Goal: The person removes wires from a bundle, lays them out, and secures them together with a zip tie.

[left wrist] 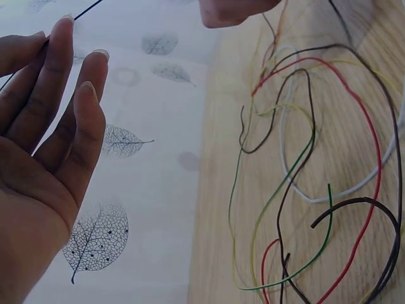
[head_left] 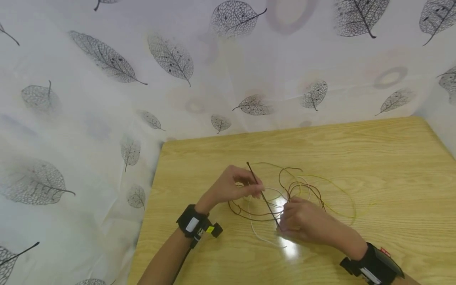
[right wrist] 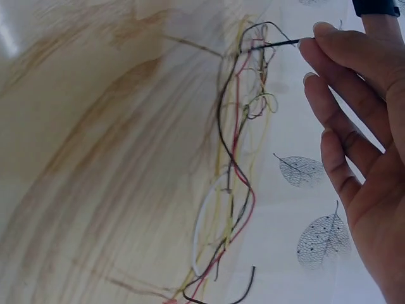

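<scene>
A thin, straight black strip with a small thicker head at its upper end, like a cable tie (head_left: 267, 204), slants between the two hands. My left hand (head_left: 240, 185) pinches it partway along with thumb and fingertips, the other fingers fairly straight. At its lower end my right hand (head_left: 303, 219) pinches it between thumb and forefinger; the right wrist view shows that pinch on the strip's tip, the other fingers loosely bent. Beneath and behind the hands lies a loose tangle of thin wires (left wrist: 378, 158), red, brown, black, yellow, green and white.
The tangle spreads over a light wood-grain table (head_left: 392, 166), with a yellow loop (head_left: 354, 206) reaching right and a white wire end (head_left: 265, 239) toward the front. Pale leaf-printed sheeting (head_left: 213, 67) stands behind and at the left. Black camera straps (head_left: 192, 223) circle both wrists.
</scene>
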Available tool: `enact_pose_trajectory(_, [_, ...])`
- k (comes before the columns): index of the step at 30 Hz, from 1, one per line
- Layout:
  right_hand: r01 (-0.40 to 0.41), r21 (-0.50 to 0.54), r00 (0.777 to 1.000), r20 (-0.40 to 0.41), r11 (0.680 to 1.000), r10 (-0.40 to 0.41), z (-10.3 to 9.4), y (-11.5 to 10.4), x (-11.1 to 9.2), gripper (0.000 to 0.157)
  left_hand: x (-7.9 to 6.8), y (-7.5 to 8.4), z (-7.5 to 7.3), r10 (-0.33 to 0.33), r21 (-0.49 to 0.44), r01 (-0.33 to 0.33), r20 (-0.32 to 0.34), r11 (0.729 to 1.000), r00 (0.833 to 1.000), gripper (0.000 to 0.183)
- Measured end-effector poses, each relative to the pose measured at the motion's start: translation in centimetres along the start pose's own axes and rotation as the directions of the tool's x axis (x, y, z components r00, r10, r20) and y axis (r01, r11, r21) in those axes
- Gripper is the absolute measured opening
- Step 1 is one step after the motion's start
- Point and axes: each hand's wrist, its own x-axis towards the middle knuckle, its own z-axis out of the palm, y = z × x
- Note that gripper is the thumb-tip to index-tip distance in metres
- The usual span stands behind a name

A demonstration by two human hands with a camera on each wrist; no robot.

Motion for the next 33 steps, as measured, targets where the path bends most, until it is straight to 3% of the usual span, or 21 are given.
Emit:
enact_pose_trajectory(5, [-0.046,-0.037,0.997,0.065,0.998,0.049,0.5,0.3,-0.4,0.018,0.1,0.0,0.3,-0.027,0.015,0.027,0.026,1.000,0.999,0.008])
enact_pose_trajectory(8, [-0.074,-0.050,0.993,0.089,0.996,0.079,0.7,0.5,-0.6,0.015,0.2,0.1,0.4,-0.026,0.040,0.025,0.029,0.999,0.999,0.008])
enact_pose_trajectory(20, [-0.123,-0.128,0.983,0.123,0.984,0.139,2.0,0.8,-0.5,0.013,0.2,-0.6,1.2,-0.022,0.076,0.019,0.044,0.997,0.999,0.005])
enact_pose_trajectory(28, [-0.133,-0.138,0.982,0.118,0.981,0.149,1.7,0.6,-0.4,0.016,0.3,-0.9,1.3,-0.025,0.155,0.017,0.049,0.988,0.998,0.007])
enact_pose_trajectory(33, [-0.167,-0.132,0.970,0.156,0.977,0.187,1.2,0.4,-0.5,0.016,0.1,-2.0,1.4,-0.026,0.191,0.018,0.041,0.981,0.999,0.008])
